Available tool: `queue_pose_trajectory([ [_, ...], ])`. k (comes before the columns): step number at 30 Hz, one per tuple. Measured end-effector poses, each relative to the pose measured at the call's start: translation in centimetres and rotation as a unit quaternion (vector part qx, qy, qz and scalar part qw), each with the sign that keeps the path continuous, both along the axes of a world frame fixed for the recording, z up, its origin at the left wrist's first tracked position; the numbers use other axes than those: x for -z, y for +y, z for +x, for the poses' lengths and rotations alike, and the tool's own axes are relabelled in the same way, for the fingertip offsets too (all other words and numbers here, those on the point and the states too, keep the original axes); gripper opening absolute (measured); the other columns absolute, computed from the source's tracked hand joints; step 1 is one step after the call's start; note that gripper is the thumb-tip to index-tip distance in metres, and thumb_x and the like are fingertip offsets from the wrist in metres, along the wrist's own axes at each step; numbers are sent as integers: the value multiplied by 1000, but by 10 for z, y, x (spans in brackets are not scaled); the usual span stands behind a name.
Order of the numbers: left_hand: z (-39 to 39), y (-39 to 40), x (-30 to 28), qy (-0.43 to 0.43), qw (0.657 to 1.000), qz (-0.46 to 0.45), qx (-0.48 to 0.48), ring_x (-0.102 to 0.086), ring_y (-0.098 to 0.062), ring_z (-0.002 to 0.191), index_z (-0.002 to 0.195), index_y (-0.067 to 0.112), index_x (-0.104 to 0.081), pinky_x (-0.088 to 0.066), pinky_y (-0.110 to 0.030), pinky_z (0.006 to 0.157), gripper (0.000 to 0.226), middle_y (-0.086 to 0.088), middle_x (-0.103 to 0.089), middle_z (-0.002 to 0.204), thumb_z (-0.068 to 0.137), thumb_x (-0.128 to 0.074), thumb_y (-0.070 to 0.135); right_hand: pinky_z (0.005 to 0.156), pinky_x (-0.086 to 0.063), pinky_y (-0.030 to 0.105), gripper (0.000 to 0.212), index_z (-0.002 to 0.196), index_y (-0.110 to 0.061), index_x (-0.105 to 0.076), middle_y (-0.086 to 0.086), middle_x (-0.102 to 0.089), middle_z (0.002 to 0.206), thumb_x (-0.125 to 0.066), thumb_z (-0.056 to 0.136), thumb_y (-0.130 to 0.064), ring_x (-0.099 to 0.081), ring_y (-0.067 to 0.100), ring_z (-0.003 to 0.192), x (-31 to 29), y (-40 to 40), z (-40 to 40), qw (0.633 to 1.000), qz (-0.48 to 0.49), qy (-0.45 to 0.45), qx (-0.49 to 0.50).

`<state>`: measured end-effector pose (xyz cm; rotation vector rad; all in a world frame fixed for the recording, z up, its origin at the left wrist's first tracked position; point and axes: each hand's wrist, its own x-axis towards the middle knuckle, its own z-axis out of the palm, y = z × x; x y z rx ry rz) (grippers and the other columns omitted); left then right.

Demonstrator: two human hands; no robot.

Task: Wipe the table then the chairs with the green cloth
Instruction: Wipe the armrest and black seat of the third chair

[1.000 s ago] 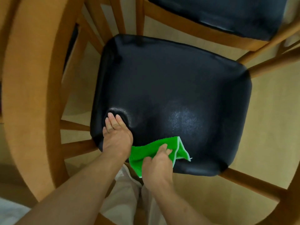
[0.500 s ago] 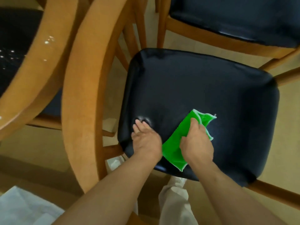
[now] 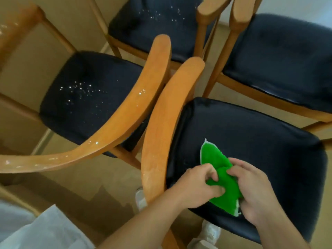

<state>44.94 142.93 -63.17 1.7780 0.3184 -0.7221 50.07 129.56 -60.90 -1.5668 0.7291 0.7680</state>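
Four chairs fill the head view, wooden frames with dark padded seats, and the near right chair (image 3: pixel 251 133) is the one under the hands. On the left, the near left chair (image 3: pixel 86 97) has pale specks scattered over its seat and along its curved backrest (a far chair's seat shows the same), so I judge it not yet wiped. Over the near edge of the near right seat, the green cloth (image 3: pixel 221 178) is bunched between both hands, its long axis running from a far-left tip down to the near right. Left hand (image 3: pixel 201 186) pinches its left side with curled fingers; right hand (image 3: pixel 251 187) grips the right side. Both are clamped on it, equally close, seemingly refolding it before another pass.
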Motion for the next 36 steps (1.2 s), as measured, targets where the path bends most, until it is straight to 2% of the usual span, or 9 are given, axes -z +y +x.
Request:
queue_pose_trajectory([
  [4,-7,32,-45,-45,998,-47,-10,-51,10,84,95,41,-53,-42,-21,74,24,27,-55,95,80,-64,56,46,-55,34,25,94,-21,-74,10,-74,83,-58,87,-2,-73,25,68,-50,24,8,997,73,-18,27],
  [8,-14,53,-68,-109,994,-12,-19,-48,8,105,115,44,-50,-43,-22,85,57,26,-48,115,66,-77,58,48,-57,33,21,94,-22,-75,10,-72,76,-63,85,-7,-69,17,56,-76,61,16,990,123,-34,54],
  [12,-13,77,-75,-219,968,23,-121,-57,0,99,109,22,-68,-48,-28,86,23,14,-62,107,90,-64,34,38,-43,17,19,97,-17,-71,2,-69,68,-63,87,-4,-63,7,50,-83,105,21,987,124,-74,74],
  [17,-16,125,-71,-168,963,0,-209,-65,-17,85,101,29,-67,-52,-49,77,20,3,-70,91,97,-49,37,39,-42,17,13,96,-21,-66,-5,-70,66,-66,87,-12,-63,5,50,-80,152,38,981,81,-173,32],
  [21,-8,155,-58,-72,940,-12,-333,-68,-19,93,103,25,-63,-55,-50,82,14,2,-71,99,98,-50,30,62,-50,24,15,107,-31,-59,-12,-65,91,-58,93,-33,-65,3,79,-61,185,28,940,-106,-305,-109],
  [24,-9,163,-45,-33,940,34,-337,-69,-10,85,100,30,-58,-59,-42,74,6,6,-70,95,95,-55,30,87,-51,31,34,129,-24,-51,-9,-56,120,-54,95,-27,-55,7,108,-36,188,-3,874,-212,-351,-260],
  [26,-11,164,-41,-36,943,47,-328,-69,-7,80,98,31,-59,-60,-38,70,5,7,-70,91,94,-58,28,108,-38,32,47,142,-16,-41,-1,-45,142,-50,97,-22,-43,14,129,-20,188,-15,838,-259,-353,-324],
  [30,-7,168,-40,-70,948,139,-278,-64,2,72,92,34,-57,-57,-23,61,4,11,-66,82,93,-58,30,112,-7,22,59,153,-15,-17,-2,-12,162,-42,100,-19,-3,13,148,-5,198,-6,800,-303,-352,-379],
  [36,17,179,-47,-123,942,264,-170,-54,-9,57,81,29,-45,-41,-23,45,15,7,-55,69,95,-50,28,113,10,45,79,154,-15,-3,4,2,162,-48,89,-21,10,28,148,2,210,45,736,-375,-350,-441],
])
